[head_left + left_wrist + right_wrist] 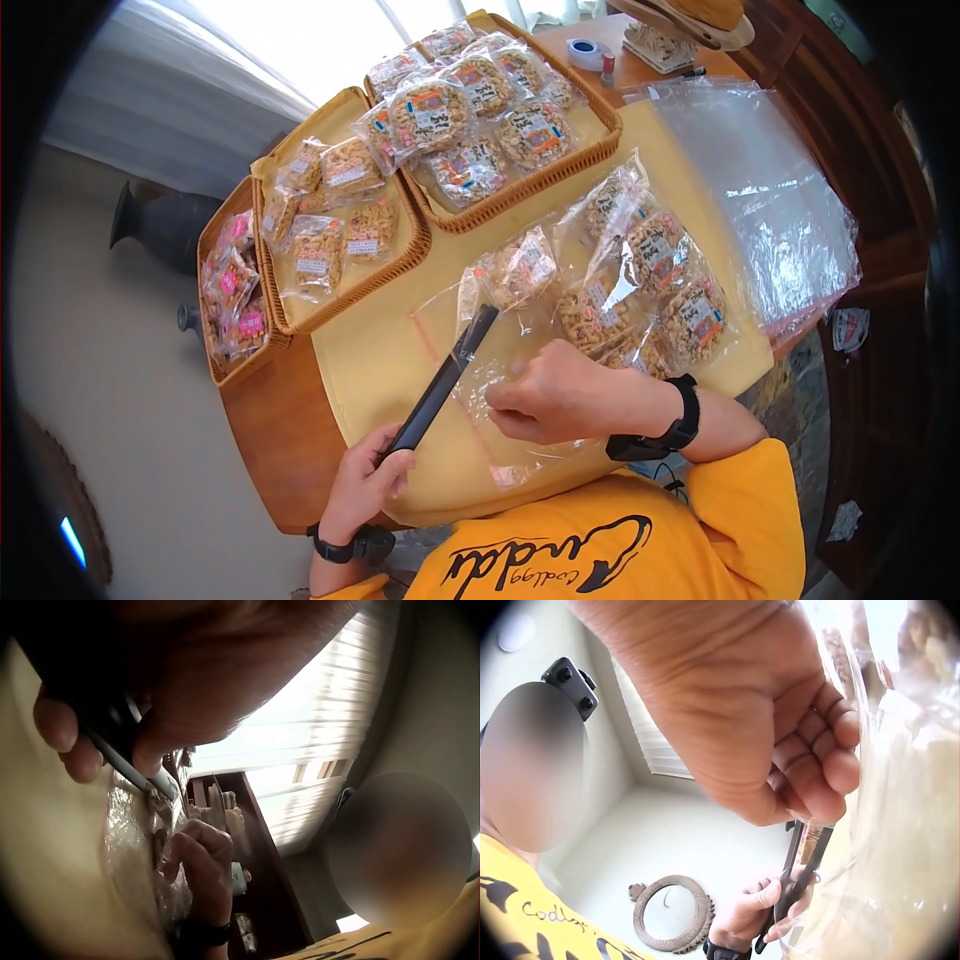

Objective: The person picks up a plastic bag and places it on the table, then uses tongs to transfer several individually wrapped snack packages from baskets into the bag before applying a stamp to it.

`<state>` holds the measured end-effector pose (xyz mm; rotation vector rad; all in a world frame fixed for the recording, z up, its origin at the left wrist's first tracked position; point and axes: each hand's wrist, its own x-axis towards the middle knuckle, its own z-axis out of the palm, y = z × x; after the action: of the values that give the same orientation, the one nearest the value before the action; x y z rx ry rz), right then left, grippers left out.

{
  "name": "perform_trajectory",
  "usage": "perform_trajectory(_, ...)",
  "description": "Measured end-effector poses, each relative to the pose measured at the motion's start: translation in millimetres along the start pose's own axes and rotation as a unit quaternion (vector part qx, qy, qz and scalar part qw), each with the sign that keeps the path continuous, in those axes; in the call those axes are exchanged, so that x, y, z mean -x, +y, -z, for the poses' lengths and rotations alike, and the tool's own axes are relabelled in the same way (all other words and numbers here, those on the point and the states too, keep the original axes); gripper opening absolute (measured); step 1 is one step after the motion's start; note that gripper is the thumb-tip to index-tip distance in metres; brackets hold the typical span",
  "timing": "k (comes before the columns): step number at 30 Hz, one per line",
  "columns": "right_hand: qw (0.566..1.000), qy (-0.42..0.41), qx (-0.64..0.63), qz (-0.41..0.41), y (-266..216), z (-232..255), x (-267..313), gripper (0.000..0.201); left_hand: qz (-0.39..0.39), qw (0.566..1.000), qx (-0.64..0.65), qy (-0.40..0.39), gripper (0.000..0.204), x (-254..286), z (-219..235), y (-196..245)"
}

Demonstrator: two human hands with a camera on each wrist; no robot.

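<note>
My left hand [365,480] grips a long black two-armed tool [435,395], its thumb along the side; the tool's far end overlaps the mouth of a large clear plastic bag [510,440]. In the right wrist view the tool's two arms stand apart at the top. My right hand [560,395] has curled fingers and pinches the bag's film close to the tool. Packs of puffed-grain snack [655,255] lie inside the bag, with several more packs below it. Part of the bag is hidden under my right hand and forearm.
Wicker trays [510,190] of wrapped snacks stand at the back and left, one holding pink-labelled packs [240,285]. A stack of flat clear bags [760,200] lies at the right. Behind are a tape roll [583,50] and a hat [705,15]. Dark vases [165,225] stand left.
</note>
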<state>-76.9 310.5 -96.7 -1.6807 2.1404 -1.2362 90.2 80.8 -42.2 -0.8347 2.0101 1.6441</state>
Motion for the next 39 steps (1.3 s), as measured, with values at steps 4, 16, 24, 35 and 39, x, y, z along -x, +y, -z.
perform_trajectory(4, 0.998, 0.041, -0.04, 0.012, 1, -2, -2, 0.021, -0.006, 0.998, -0.046, -0.032, 0.033, 9, 11, -6)
perform_trajectory(16, 0.998, -0.024, -0.056, -0.007, 4, 6, -1, 0.015, -0.037, 0.997, 0.001, -0.063, 0.031, -31, -32, 7)
perform_trajectory(24, 0.996, -0.073, -0.039, -0.034, 4, 4, -3, 0.019, -0.009, 0.996, 0.038, -0.084, 0.032, -33, -38, 7)
perform_trajectory(35, 0.935, 0.095, 0.292, -0.177, -14, 47, 17, 0.013, -0.027, 0.994, 0.017, -0.101, 0.031, -30, -27, -3)
perform_trajectory(39, 0.945, 0.079, 0.266, -0.176, -15, 47, 26, 0.023, -0.02, 0.994, 0.04, -0.1, 0.031, -22, -17, -5)
